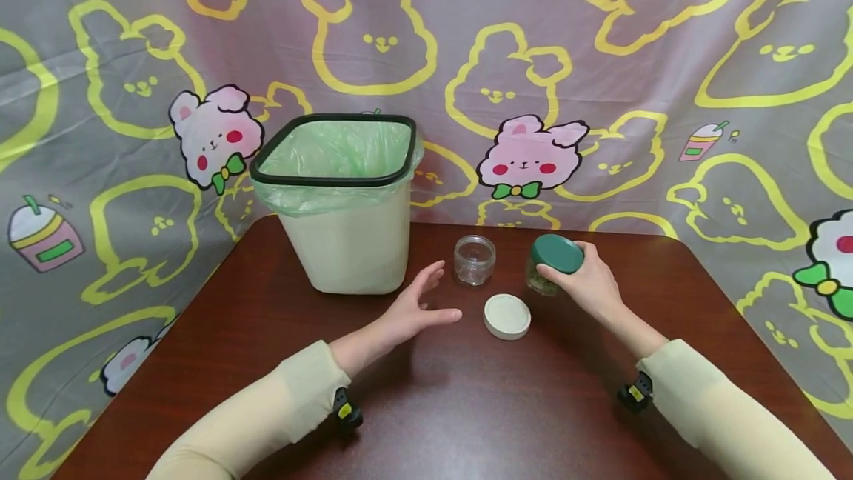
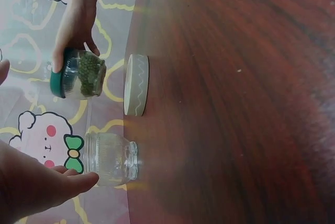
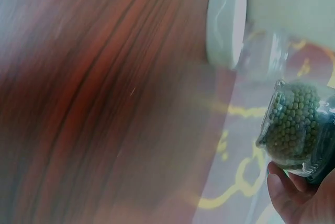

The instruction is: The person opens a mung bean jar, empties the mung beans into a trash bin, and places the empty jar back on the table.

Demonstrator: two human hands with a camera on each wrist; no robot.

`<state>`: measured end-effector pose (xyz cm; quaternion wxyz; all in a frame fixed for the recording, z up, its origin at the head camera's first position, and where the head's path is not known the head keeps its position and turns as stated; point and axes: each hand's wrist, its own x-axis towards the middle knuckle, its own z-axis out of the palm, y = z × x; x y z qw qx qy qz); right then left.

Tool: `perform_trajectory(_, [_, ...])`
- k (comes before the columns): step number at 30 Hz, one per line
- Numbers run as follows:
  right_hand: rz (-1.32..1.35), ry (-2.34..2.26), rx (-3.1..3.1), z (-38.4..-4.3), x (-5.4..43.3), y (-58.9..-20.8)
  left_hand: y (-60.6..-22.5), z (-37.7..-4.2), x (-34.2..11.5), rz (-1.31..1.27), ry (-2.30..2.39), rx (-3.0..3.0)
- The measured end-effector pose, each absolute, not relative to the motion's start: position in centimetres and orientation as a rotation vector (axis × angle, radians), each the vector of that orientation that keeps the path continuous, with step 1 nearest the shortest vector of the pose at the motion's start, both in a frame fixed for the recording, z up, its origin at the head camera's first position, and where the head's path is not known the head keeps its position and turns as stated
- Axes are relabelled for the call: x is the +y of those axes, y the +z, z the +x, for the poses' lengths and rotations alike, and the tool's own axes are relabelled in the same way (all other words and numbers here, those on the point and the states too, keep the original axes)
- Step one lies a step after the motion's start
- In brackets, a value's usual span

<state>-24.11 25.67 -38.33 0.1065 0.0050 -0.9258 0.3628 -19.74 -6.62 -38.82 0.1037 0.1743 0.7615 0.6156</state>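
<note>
Right hand [image 1: 600, 284] holds a jar [image 1: 542, 286] of green beans [image 3: 293, 122] clear of the table [image 1: 466, 406]

Nearest the jar are a clear jar [image 1: 474, 264], upright and uncapped, and a pale lid [image 1: 508, 315] lying flat, nearer the person. Both stand between the two hands. A bin [image 1: 353, 250] with a green liner [image 1: 300, 200] and black rim fills the left rear of the table, before a backdrop [image 1: 620, 80] printed with cartoon faces and drink cups. A white wavy line runs around the pale lid's side; any lettering on the glass is too small to read.

The right hand curls around the jar's green cap [image 1: 558, 252], thumb on the near side, fingers on the far side, the glass below. The left hand [image 1: 413, 311] is empty, thumb and fingers well apart, just beside the clear jar.
</note>
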Motion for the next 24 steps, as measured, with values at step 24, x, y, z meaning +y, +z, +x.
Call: perform_trajectory(24, [0.370,1.301,-2.596,-21.4,18.7,-34.9,-37.2,-22.5,-4.7,0.628,1.668,2.301])
